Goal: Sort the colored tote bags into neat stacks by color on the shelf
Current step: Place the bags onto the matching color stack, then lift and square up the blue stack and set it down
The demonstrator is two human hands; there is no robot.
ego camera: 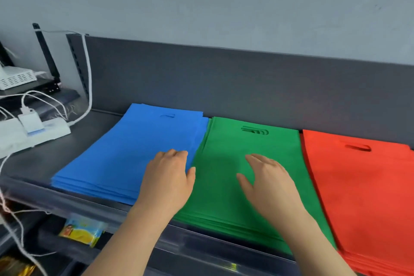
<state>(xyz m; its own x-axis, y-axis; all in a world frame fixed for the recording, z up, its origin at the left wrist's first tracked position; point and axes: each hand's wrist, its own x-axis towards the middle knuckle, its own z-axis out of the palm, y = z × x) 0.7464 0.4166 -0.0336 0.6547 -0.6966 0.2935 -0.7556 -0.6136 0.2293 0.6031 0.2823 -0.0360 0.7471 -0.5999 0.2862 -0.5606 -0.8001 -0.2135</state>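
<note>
Three flat stacks of tote bags lie side by side on the dark shelf [44, 163]: a blue stack [134, 148] on the left, a green stack [224, 163] in the middle, a red stack [363, 186] on the right. Each top bag shows a cut-out handle slot near the back. My left hand [170, 177] lies flat over the seam between blue and green, fingers on the blue stack's right edge. On the green stack rests my right hand [266, 179], fingers straight and spread. Neither hand holds anything.
A dark back panel [246, 83] runs behind the stacks. At the left sit a white power strip [33, 134] with a plugged charger and several white cables, plus a white device [15, 77]. A yellow packet [83, 231] lies on the lower shelf.
</note>
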